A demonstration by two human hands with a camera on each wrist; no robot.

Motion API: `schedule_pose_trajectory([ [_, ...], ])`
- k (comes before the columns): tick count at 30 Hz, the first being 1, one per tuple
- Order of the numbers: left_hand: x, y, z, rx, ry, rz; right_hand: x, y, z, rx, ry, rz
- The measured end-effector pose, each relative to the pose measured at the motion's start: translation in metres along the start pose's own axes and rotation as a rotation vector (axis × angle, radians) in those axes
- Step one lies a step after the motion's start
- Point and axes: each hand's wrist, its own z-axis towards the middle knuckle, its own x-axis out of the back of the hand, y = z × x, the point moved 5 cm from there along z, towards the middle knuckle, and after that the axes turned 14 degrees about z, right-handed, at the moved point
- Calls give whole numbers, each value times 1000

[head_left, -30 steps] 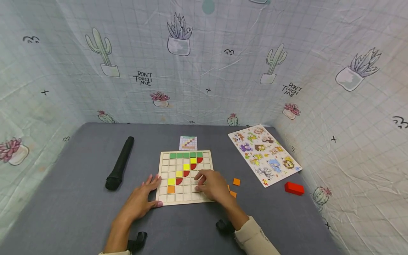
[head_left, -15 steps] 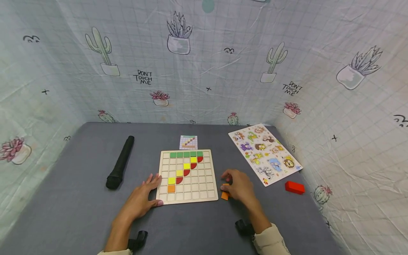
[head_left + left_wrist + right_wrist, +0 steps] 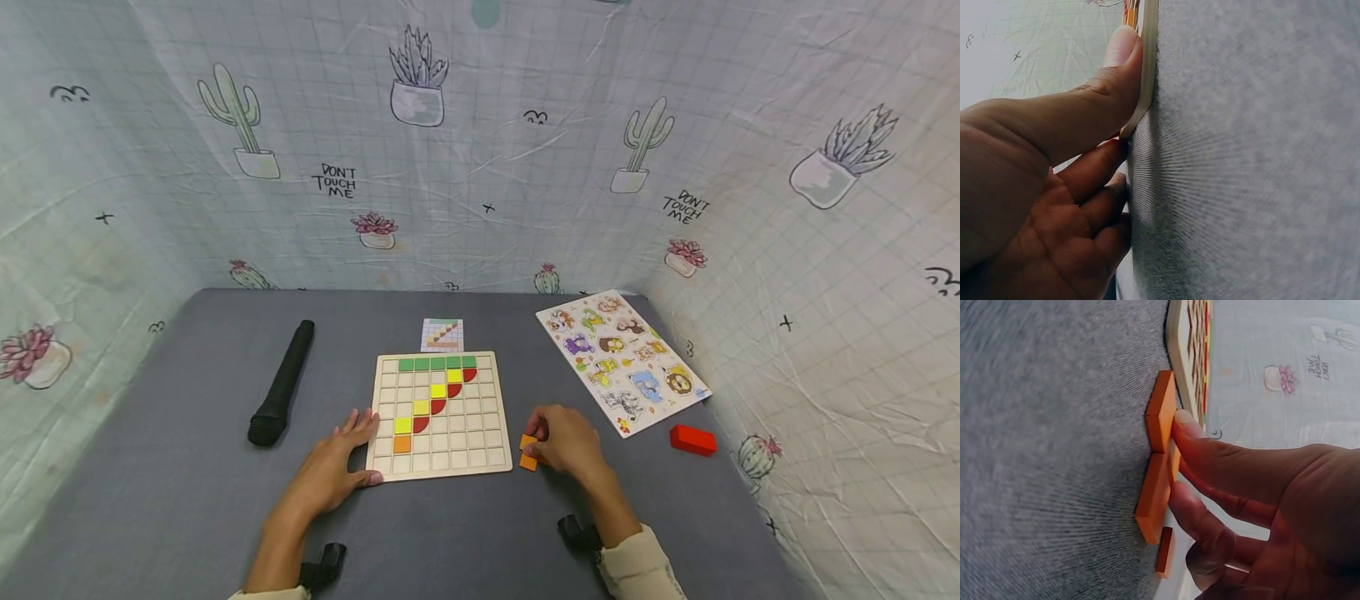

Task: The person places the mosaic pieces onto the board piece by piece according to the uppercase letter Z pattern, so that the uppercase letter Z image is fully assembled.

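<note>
A wooden grid board (image 3: 480, 433) bears green tiles (image 3: 438, 363), yellow tiles (image 3: 422, 407), red quarter-round tiles (image 3: 437, 406) and one orange tile (image 3: 402, 444). My left hand (image 3: 327, 471) rests at its left edge, fingers spread, thumb (image 3: 1124, 47) on the near corner. To the right of the board, my right hand (image 3: 566, 440) is down among loose orange square tiles (image 3: 528, 462). In the right wrist view, thumb and a finger pinch one orange tile (image 3: 1174, 459), partly hidden behind two others (image 3: 1155, 494). Another orange tile (image 3: 1165, 553) lies beside them.
A small pattern card (image 3: 442, 335) lies behind the board. A black microphone (image 3: 283, 385) is at the left. An animal picture board (image 3: 622, 362) and a red block (image 3: 693, 441) lie at the right. Printed cloth (image 3: 480, 167) walls the grey table (image 3: 450, 533).
My right hand has left the board and moved right, down to the loose orange tiles, where its fingers have drawn together. The left hand has stayed at the board's edge.
</note>
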Motion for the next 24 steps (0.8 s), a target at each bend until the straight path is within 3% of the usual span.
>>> schedule_pose_trajectory([
  [10, 1, 1, -1, -20, 3, 1, 0, -7, 2, 38, 11, 73],
  [18, 2, 1, -1, -23, 12, 8, -9, -32, 1, 109, 25, 141],
  [24, 2, 0, 0, -21, 9, 5, -27, -54, 5, 147, 9, 160],
])
